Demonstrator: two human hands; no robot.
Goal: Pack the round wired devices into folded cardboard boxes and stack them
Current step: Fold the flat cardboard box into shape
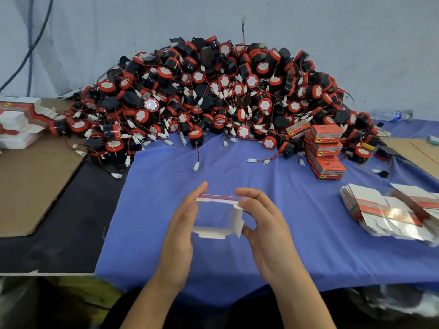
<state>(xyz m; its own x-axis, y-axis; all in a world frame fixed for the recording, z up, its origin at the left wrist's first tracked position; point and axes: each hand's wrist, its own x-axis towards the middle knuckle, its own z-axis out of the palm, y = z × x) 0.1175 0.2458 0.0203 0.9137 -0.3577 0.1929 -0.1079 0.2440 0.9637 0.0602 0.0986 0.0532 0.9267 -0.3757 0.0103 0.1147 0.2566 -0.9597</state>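
In the head view, a small white cardboard box, opened into a square tube, is held in front of the large heap of round black-and-red wired devices. Its left side is pressed by the straight fingers of the left hand. Its right side is pinched by the curled fingers and thumb of the right hand. Closed red cardboard boxes are stacked at the heap's right foot.
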